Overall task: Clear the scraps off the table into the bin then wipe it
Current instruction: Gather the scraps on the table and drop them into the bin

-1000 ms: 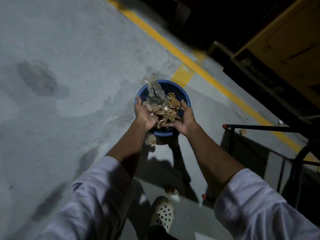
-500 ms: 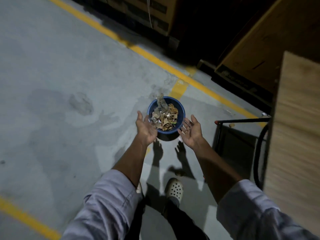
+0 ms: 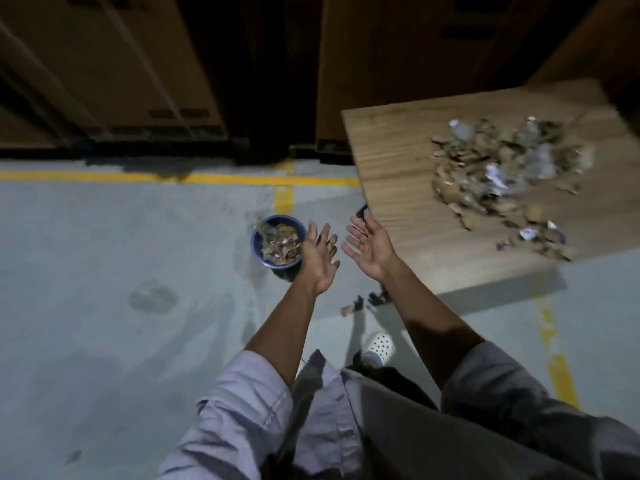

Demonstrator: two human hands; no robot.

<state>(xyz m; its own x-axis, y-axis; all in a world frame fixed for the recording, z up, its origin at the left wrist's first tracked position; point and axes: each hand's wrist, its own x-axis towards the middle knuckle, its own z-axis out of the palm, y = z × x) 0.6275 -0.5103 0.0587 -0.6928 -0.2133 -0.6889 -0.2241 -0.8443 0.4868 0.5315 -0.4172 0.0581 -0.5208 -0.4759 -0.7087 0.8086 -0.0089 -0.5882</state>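
A small blue bin stands on the grey floor, filled with brown and clear scraps. My left hand is just right of it, palm up, fingers spread, empty. My right hand is beside it, also palm up and empty, at the near-left corner of the wooden table. A heap of brown, silvery and purple scraps lies on the table's right half, blurred.
Large cardboard boxes stand along the back behind a yellow floor line. A few scraps lie on the floor under the table's corner. My white perforated shoe is below.
Both hands dropped their load of scraps into the bin and opened. My view has swung right, bringing the table and its scrap heap into sight, and my hands have drawn away from the bin.
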